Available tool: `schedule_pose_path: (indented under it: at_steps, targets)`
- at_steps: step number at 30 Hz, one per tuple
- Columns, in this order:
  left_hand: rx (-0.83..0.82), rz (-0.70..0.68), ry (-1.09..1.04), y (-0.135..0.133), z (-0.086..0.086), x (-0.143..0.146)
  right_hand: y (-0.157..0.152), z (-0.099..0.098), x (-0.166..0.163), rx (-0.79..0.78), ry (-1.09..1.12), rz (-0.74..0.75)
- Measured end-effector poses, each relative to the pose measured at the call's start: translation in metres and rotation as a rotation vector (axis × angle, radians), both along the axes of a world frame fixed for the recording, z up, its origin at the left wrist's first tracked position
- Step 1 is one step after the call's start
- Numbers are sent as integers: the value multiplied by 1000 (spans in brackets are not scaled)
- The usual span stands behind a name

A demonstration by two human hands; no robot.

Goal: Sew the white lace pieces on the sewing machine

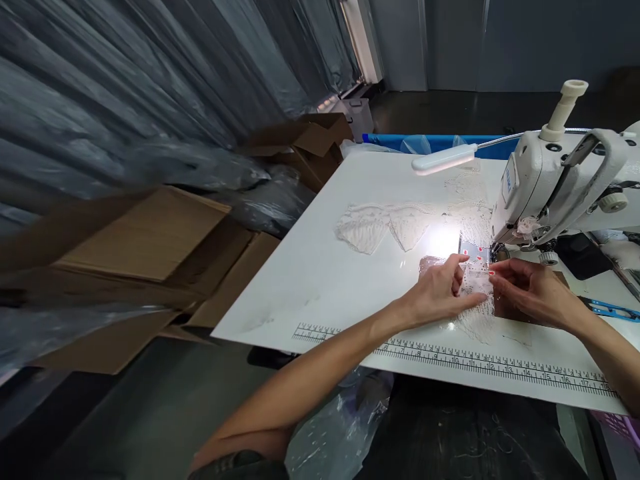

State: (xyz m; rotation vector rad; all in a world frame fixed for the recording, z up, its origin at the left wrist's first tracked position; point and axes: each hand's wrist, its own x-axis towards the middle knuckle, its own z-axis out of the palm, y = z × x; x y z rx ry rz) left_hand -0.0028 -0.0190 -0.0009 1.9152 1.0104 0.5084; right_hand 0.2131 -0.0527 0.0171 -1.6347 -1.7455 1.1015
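A strip of white lace lies under the needle area of a white sewing machine, in bright lamp light. My left hand rests over the lace's left side, thumb and index finger stretched apart, the other fingers curled. On the right edge of the lace, close in front of the presser foot, my right hand pinches the fabric between thumb and fingers. Red polish shows on some nails. More white lace pieces lie flat, joined in a row, to the left of the machine.
A lamp on a bendable neck hangs over the white table. A printed ruler runs along its front edge. Blue thread snips lie at the right. Cardboard boxes and plastic bags stand left of the table.
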Motion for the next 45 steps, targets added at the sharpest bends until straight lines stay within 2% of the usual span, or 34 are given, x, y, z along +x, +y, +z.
schedule_pose_path:
  at_steps: [3, 8, 11, 17, 21, 25, 29, 36, 41, 45]
  targets:
    - [50, 36, 6, 3, -6, 1, 1, -6, 13, 228, -319, 82]
    - [37, 57, -20, 5, -5, 0, 1, -26, 17, 555, -528, 292]
    - [34, 79, -14, 5, 0, -2, 0, -39, 16, 636, -647, 287]
    - [-112, 54, -59, 9, 1, -9, -4, -50, 14, 656, -668, 222]
    - [-109, 89, -29, 12, -3, -11, -6, -51, 14, 628, -632, 187]
    - [-97, 88, 8, 11, 0, -9, -9, -51, 16, 616, -504, 171]
    - [-83, 96, 60, 10, 4, -6, -12, -50, 19, 657, -434, 197]
    - [-126, 113, 45, 10, 3, -7, -12, -49, 16, 690, -543, 198]
    - [-81, 84, 71, 9, 7, -6, -16, -47, 17, 707, -507, 200]
    - [-64, 79, 78, 9, 9, -6, -23, -41, 21, 686, -453, 297]
